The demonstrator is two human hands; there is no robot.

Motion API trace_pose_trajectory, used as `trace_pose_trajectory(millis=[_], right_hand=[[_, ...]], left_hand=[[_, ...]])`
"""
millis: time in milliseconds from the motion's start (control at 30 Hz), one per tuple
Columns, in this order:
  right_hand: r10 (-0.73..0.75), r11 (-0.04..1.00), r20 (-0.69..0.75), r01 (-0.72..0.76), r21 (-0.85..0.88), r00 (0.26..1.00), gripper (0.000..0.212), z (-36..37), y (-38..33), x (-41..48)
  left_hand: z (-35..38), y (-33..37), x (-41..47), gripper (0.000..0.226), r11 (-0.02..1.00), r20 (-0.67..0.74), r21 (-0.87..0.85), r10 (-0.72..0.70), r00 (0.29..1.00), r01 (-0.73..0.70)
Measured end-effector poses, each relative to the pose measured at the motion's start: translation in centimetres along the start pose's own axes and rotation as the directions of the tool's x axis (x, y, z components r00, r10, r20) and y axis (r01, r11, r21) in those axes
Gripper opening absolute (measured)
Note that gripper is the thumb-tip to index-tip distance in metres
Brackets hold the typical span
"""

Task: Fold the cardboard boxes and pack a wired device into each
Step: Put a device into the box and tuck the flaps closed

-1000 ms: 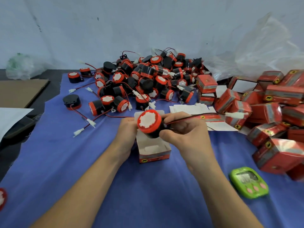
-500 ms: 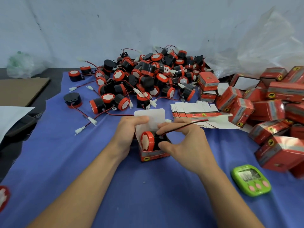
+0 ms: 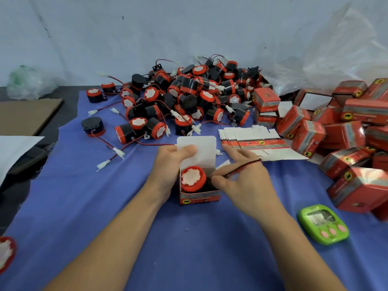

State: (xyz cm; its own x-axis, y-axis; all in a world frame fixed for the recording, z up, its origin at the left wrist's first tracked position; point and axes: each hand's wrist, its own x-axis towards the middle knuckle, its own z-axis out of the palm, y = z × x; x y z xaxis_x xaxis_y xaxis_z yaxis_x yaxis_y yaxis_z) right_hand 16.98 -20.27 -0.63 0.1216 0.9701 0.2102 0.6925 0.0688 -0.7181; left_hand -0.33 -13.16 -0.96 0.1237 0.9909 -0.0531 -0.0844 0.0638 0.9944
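Partly boxed, the device (image 3: pixel 192 178) sits between left fingers (image 3: pixel 188 149) gripping the box flap (image 3: pixel 204 147) and right fingers (image 3: pixel 218 182) pinching its wire (image 3: pixel 241 166).

Nothing legible; the open box (image 3: pixel 199 199) bears a yellow emblem (image 3: pixel 185 202), perhaps an animal.

Green timer (image 3: pixel 323 224), blue cloth (image 3: pixel 189 248), plastic bag (image 3: pixel 340 51)

Device (image 3: pixel 192 178) in open box (image 3: pixel 199 198): black body largely hidden by box wall and right hand (image 3: pixel 245 185). Box print illegible. Second device (image 3: pixel 6 254) cropped at left edge; timer (image 3: pixel 323 224) display blurred.
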Motion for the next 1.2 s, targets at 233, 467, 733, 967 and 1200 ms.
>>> trace_pose_trajectory(millis=[233, 467, 733, 967, 1200], right_hand=[[-0.026, 0.999, 0.202, 0.03, -0.019, 0.979, 0.02, 0.2, -1.2, -0.3], [0.165, 0.931, -0.467, 0.02, 0.365, 0.869, 0.037, -1.6, -0.9, -0.9], [0.004, 0.978, -0.503, 0.101, 0.182, 0.864, 0.025, -0.9, -1.8, -1.3], [-0.101, 0.974, -0.49, 0.185, 0.127, 0.866, 0.041, 0.1, -2.6, -2.0], [-0.151, 0.965, -0.476, 0.234, 0.118, 0.866, 0.018, -0.2, -2.6, -1.5]], left_hand=[[-0.2, 0.2, -0.4, 0.026, 0.997, 0.024, -0.049, -0.056, 0.998, 0.057], [-0.1, 0.4, -1.1, 0.029, 0.989, 0.047, -0.065, -0.13, 0.99, 0.133], [-0.4, -0.9, -3.2, 0.063, 0.94, -0.007, 0.261, 0.23, 0.973, -0.221], [1.4, -1.2, -4.0, 0.093, 0.892, -0.074, 0.402, 0.256, 0.964, -0.206], [1.0, -1.2, -3.5, 0.086, 0.901, 0.01, 0.384, 0.214, 0.977, -0.201]])
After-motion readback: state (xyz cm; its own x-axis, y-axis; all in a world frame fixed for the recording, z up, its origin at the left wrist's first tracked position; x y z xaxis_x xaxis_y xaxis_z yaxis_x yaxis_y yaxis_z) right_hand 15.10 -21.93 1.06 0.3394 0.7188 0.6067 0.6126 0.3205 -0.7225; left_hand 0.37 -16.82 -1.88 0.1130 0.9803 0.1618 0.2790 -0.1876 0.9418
